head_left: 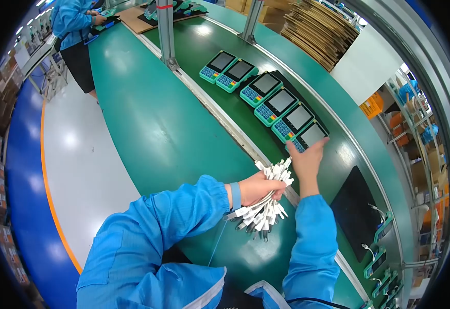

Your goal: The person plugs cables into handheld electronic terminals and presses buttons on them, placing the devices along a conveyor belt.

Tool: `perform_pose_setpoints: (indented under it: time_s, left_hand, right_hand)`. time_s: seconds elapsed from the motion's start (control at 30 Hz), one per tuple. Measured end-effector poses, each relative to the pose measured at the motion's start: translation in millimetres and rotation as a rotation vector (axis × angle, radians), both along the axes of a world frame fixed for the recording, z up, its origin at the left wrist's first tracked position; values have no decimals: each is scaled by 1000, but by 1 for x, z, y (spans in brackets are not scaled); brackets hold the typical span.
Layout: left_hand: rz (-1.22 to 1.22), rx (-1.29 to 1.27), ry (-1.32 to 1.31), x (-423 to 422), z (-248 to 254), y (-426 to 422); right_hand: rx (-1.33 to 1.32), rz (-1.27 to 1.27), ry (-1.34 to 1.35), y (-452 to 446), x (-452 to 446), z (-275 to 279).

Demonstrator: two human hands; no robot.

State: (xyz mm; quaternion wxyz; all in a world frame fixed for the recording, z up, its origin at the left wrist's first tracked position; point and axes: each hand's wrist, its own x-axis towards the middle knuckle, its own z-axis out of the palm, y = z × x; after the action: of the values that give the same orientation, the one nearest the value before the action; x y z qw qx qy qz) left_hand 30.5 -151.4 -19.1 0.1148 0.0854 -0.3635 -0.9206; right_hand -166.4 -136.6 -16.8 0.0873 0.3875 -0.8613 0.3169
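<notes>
My left hand (258, 189) is closed around a thick bundle of short white cables (263, 213), whose plugs stick out above and below the fist. My right hand (307, 164) grips the nearest green payment terminal (312, 135), thumb on one side and fingers on the other. This terminal has a grey screen and a keypad partly hidden by the hand. Beside it, several more terminals (281, 101) lie face up in a row on a dark mat. Farther up the line are two more terminals (227, 69), side by side.
A metal rail (220, 113) divides the green workbench (132, 98) from the darker green belt. A black mat (356, 206) lies at right, with several cabled terminals (374, 261) beyond it. A co-worker (73, 26) stands far left. Stacked cardboard (317, 31) is behind.
</notes>
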Motion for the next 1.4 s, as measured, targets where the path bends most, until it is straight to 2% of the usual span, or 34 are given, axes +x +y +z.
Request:
perform_pose_setpoints:
  time_s: [0.03, 0.13, 0.23, 0.27, 0.33, 0.37, 0.4, 0.47, 0.53, 0.57, 0.67, 0.73, 0.8, 0.9, 0.93, 0.97, 1.0, 1.03, 1.07, 1.1, 1.13, 1.17, 1.2, 1.27, 1.3, 1.33, 1.37, 1.4]
  left_hand:
    - [7, -10, 16, -1, -2, 1]
    - [20, -38, -68, 0, 4, 2]
    - [24, -69, -41, 2, 3, 0]
    - [18, -88, -10, 3, 3, -2]
    - [84, -178, -69, 3, 4, 0]
    - [134, -237, -94, 2, 3, -1]
    - [177, -196, -74, 2, -1, 1]
    - [157, -101, -125, 2, 3, 1]
    - [169, -255, -171, 0, 2, 2]
    - [146, -371, -173, 1, 7, 0]
    - [169, -465, -197, 2, 6, 5]
    - [194, -454, -195, 9, 18, 9]
    - [221, -630, -259, 16, 32, 11]
    - [212, -616, -186, 17, 31, 9]
    - [100, -644, -390, 20, 48, 7]
    - [227, -636, -180, 13, 27, 8]
    - [247, -557, -118, 7, 7, 9]
    - [148, -514, -149, 5, -3, -1]
    - [14, -599, -149, 3, -10, -15]
    - [30, -407, -98, 2, -8, -14]
    - [93, -375, -125, 1, -1, -18]
    - [135, -430, -179, 1, -6, -28]
    - [147, -357, -64, 1, -4, -34]
    - [192, -306, -122, 3, 9, -39]
    - [193, -241, -121, 4, 9, -40]
    - [162, -244, -106, 5, 10, -43]
    - [137, -203, -75, 5, 4, -48]
    - [122, -181, -68, 5, 2, -49]
  right_hand:
    - [112, -70, 93, 2, 19, 13]
    - [185, -134, 163, 6, 40, 40]
    - [161, -208, 128, 12, 22, 28]
    - [70, -227, 168, 17, 9, 21]
    - [26, -203, -38, 31, -23, 18]
    - [-64, -160, -35, 38, -26, 24]
    - [-118, -137, -116, 53, -27, 26]
    - [-186, -86, -144, 77, -9, 32]
    - [-354, -2, -186, 97, 20, 24]
    - [-332, 23, -125, 104, 32, 16]
    - [-357, 172, -7, 116, 69, 16]
    - [-392, 186, -29, 117, 78, 14]
    - [-367, 138, -13, 121, 86, 14]
    - [-256, 110, 103, 123, 97, 17]
    - [-246, 97, 132, 124, 99, 17]
    - [-251, 91, 217, 125, 100, 16]
    - [-247, 94, 311, 128, 98, 12]
    - [-259, 128, 229, 132, 96, 14]
    - [-264, 162, 195, 137, 92, 15]
    - [-314, 286, 97, 146, 84, 17]
    - [-323, 326, -6, 155, 81, 22]
    - [-341, 320, 44, 169, 72, 24]
    - [-338, 273, 122, 184, 57, 24]
    - [-474, 87, 136, 211, 19, 20]
    - [-462, -91, 176, 228, -4, 19]
    - [-508, -196, 86, 244, -19, 31]
    - [-456, -350, 131, 263, -46, 23]
    - [-285, -522, 227, 280, -69, 19]
